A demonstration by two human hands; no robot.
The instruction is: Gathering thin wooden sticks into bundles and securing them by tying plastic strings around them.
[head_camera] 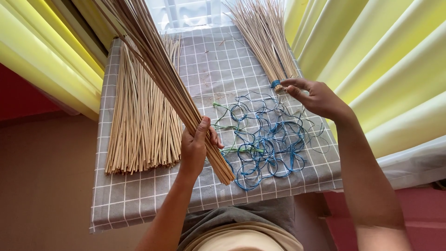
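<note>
My left hand [197, 146] grips a thick bundle of thin tan sticks [160, 69] near its lower end; the bundle slants up to the top left. My right hand [316, 97] pinches the tied end of a second stick bundle [265, 32], where a blue band [276, 84] wraps it. This bundle fans out toward the window at the top. Between my hands lies a tangle of blue and green strings [265, 139] on the grey checked cloth [139, 195].
A loose pile of the same sticks [139, 125] lies flat on the left half of the cloth. Yellow curtains [381, 60] hang on both sides, with a window behind. The small table's front edge is just above my lap.
</note>
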